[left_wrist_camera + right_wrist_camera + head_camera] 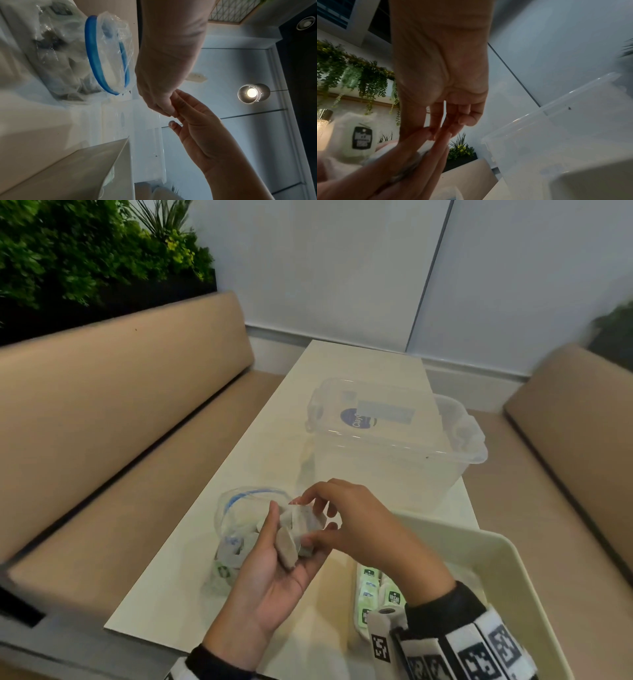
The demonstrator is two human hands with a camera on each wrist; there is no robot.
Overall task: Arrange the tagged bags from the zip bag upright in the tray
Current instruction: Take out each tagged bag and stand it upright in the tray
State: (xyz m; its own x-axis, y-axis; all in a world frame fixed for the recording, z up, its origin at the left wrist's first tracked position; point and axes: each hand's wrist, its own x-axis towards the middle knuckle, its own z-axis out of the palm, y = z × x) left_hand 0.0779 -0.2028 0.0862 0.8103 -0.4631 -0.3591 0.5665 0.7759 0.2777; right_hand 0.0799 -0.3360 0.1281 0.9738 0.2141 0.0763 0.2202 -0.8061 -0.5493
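Observation:
My left hand [291, 527] is palm up over the table and holds a small bundle of tagged bags [287, 546], thumb pressed on top. My right hand [308, 518] reaches in from the right and pinches one bag of the bundle between thumb and fingers. Just left of the hands the clear zip bag [236, 529] with a blue zipper lies open, more bags inside. The cream tray [507, 570] sits at the lower right, several green-tagged bags [371, 590] upright along its left side. In the right wrist view a white bag with a dark tag [361, 138] shows beside the touching fingers [436, 129].
A clear plastic container [394, 436] stands on the white table [274, 446] behind the hands, close to the tray's far rim. Tan benches [120, 422] run along both sides of the table. The zip bag's open mouth [106, 54] faces the hands.

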